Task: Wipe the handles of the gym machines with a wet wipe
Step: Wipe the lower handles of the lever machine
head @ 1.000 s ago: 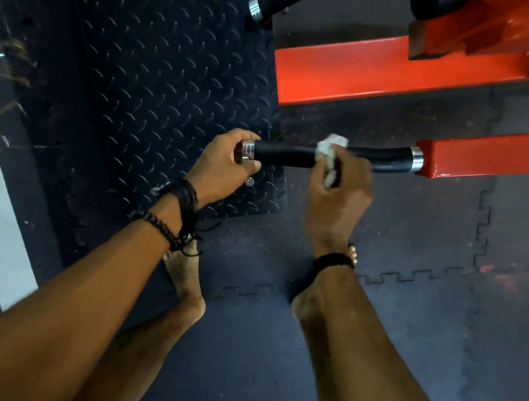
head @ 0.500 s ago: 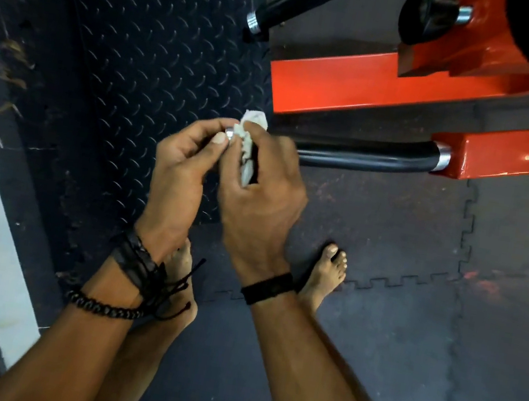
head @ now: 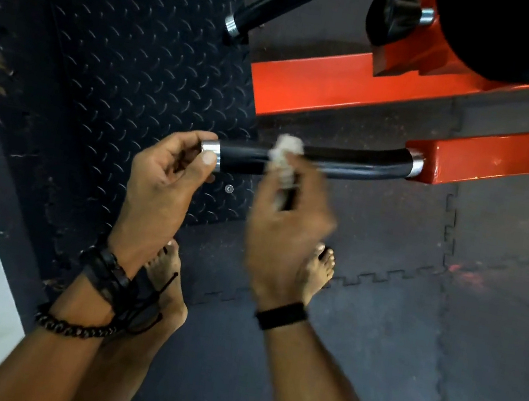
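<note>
Rubber floor mats (head: 370,355) lie under the handle (head: 349,161); left hand (head: 161,184) pinches its end, right hand (head: 286,231) grips wipe (head: 286,155).

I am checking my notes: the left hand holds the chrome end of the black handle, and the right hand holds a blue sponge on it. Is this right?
Not quite. The head view shows the right hand holding a white wet wipe, not a blue sponge, on the black handle. The left hand does hold its chrome end.

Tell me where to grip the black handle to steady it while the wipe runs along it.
Grip the handle at its free chrome-capped end, coming from the left, as the left hand does. The bar lies level and joins the orange frame on the right, so that end leaves the length clear for the right hand and wipe.
</note>
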